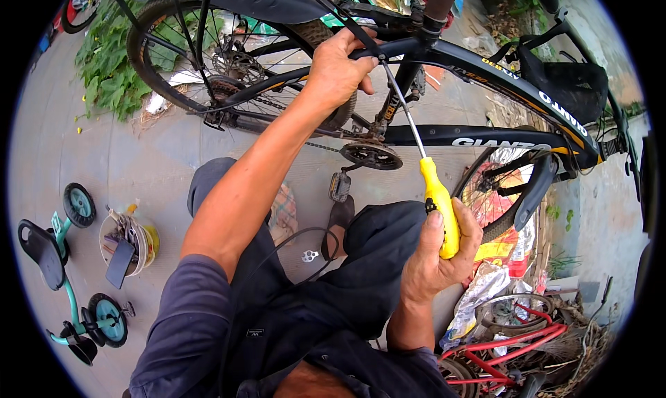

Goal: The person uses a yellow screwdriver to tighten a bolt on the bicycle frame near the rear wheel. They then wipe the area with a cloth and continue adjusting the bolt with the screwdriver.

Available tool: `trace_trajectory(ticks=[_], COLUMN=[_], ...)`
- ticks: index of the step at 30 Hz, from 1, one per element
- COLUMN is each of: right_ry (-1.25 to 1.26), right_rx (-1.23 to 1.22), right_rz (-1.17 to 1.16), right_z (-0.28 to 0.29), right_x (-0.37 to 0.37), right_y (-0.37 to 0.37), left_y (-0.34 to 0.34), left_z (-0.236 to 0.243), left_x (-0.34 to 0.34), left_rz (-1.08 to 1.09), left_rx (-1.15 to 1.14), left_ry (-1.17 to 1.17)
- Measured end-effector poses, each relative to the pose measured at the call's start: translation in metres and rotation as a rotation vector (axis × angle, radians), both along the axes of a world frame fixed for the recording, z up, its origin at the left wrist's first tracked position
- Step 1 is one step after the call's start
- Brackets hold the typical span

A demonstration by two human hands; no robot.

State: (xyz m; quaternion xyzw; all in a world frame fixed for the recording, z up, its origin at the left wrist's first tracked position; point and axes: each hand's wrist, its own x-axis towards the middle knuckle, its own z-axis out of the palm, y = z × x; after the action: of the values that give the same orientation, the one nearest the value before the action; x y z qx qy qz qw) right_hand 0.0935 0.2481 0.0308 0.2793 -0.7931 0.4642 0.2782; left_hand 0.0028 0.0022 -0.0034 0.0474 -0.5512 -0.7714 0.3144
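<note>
My left hand (333,72) grips a black strut (361,34) where it meets the frame of a black bicycle (472,65) below the seat post. My right hand (437,259) holds the yellow handle of a long screwdriver (440,204); its steel shaft angles up to a bolt at that joint, its tip partly hard to make out beside my left fingers. The crankset (371,155) and pedal (339,186) hang below my left hand. The rear wheel is at the upper left, the front wheel (479,210) at the right.
A teal child's bike (69,287) and a bucket of tools (128,242) stand at left. A small multi-hole wrench (309,256) lies by my foot. A red bicycle (506,349), wrappers and debris crowd the lower right. Leafy plants (104,51) grow at upper left; a wall edges the right.
</note>
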Motion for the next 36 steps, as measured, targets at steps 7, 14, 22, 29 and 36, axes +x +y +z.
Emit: trace_trajectory(ticks=[7,14,22,29,36], right_ry=[0.007,0.071,0.117,0.088,0.148], right_rx=[0.02,0.053,0.16,0.071,0.094], right_rz=[-0.027,0.003,0.001,-0.032,-0.028], right_z=[-0.004,-0.011,-0.02,-0.021,-0.022], right_x=[0.001,0.001,0.003,0.008,0.01], right_y=[-0.003,-0.005,-0.006,-0.006,0.001], left_y=[0.0,0.0,0.0,-0.001,-0.001], left_z=[-0.001,-0.001,0.0,-0.001,0.0], left_x=[-0.002,-0.001,-0.001,-0.001,0.0], left_rz=[0.016,0.019,0.01,-0.005,0.0], left_rx=[0.017,0.014,0.003,0.011,0.003], left_ry=[0.019,0.022,0.007,-0.008,-0.009])
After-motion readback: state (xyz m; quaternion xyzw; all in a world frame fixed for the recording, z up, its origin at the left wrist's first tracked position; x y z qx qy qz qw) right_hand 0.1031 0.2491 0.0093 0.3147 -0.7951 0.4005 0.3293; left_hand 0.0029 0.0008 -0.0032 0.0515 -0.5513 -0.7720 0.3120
